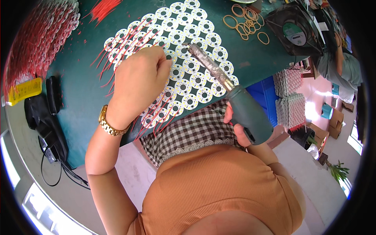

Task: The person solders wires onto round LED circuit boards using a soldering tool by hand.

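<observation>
In the head view, a panel of white ring-shaped LED boards (pixel 187 67) is lying on the green tabletop (pixel 82 129), and I am taking it as the clock's centre. The person is probably soldering red wires (pixel 129 39) onto the boards. The left hand (pixel 141 74) is covering the eight o'clock part; its fingers are curling under, and since the tips are hiding, I cannot tell what they are pinching. The right hand (pixel 241 135), toward half past four, is gripping a soldering iron (pixel 235 94) by its handle; whether the tip is touching a pad, I cannot tell. In my judgement, the next move is calling for a steady tip and a quiet wire end. Loose wires are crossing the boards, possibly standing in the way. At ten o'clock a bundle of spare red wires (pixel 103 9) is lying, at two rubber bands (pixel 263 38) are lying, and beyond them a square black fan (pixel 295 33) is standing
</observation>
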`<action>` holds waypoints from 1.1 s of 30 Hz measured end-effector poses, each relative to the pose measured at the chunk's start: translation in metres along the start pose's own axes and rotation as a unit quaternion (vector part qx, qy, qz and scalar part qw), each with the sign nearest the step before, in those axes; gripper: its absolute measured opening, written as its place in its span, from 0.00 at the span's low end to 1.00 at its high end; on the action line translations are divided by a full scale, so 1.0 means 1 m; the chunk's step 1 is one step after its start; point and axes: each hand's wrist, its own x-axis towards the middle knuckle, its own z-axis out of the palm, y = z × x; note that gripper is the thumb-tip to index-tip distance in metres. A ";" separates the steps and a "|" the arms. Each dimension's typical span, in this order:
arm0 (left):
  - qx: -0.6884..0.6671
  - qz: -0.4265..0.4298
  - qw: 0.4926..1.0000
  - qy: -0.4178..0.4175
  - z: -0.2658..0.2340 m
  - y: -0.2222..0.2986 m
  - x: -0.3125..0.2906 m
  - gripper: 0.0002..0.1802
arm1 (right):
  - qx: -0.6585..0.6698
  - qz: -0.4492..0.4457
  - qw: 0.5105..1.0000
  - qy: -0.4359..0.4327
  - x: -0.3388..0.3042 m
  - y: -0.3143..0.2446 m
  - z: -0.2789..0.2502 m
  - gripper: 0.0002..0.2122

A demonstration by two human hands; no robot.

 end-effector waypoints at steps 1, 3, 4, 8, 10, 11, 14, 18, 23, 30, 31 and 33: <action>-0.005 -0.002 1.000 -0.002 -0.001 0.001 0.000 0.09 | -0.003 -0.001 1.000 -0.011 0.001 0.002 -0.004 0.24; 0.000 0.020 1.000 0.014 -0.001 0.000 -0.001 0.08 | 0.014 0.003 0.999 -0.034 0.010 -0.001 -0.008 0.29; 0.001 0.037 0.999 0.022 -0.001 0.001 -0.001 0.09 | 0.018 -0.007 0.999 -0.034 0.013 0.000 -0.009 0.29; 0.002 0.005 1.000 -0.021 -0.026 -0.007 0.009 0.09 | -0.001 -0.048 0.999 0.014 0.014 0.001 -0.005 0.24; 0.053 -0.038 0.988 0.140 -0.041 -0.033 0.028 0.08 | -0.035 -0.059 0.998 0.002 0.018 0.000 -0.009 0.21; 0.095 -0.026 0.980 0.174 -0.046 -0.050 0.040 0.07 | -0.033 -0.086 0.996 -0.007 0.021 0.001 -0.011 0.14; 0.227 0.016 0.945 0.235 -0.049 -0.086 0.072 0.08 | -0.067 -0.089 0.994 -0.011 0.018 0.006 -0.012 0.22; 0.445 0.029 0.876 0.186 -0.042 -0.102 0.097 0.07 | -0.096 -0.109 0.989 0.007 0.020 0.001 -0.011 0.23; 0.438 0.015 0.873 0.213 -0.038 -0.104 0.098 0.04 | -0.018 -0.075 0.997 -0.024 0.027 -0.011 -0.016 0.22; 0.260 -0.029 0.930 0.257 -0.043 -0.115 0.096 0.07 | -0.004 -0.122 0.992 -0.023 0.024 0.002 -0.016 0.21; 0.261 -0.029 0.930 0.257 -0.042 -0.117 0.094 0.07 | -0.002 -0.122 0.992 -0.023 0.025 0.001 -0.016 0.21; 0.264 0.003 0.927 0.267 -0.041 -0.118 0.091 0.07 | 0.030 -0.077 0.996 -0.038 0.025 -0.001 -0.018 0.19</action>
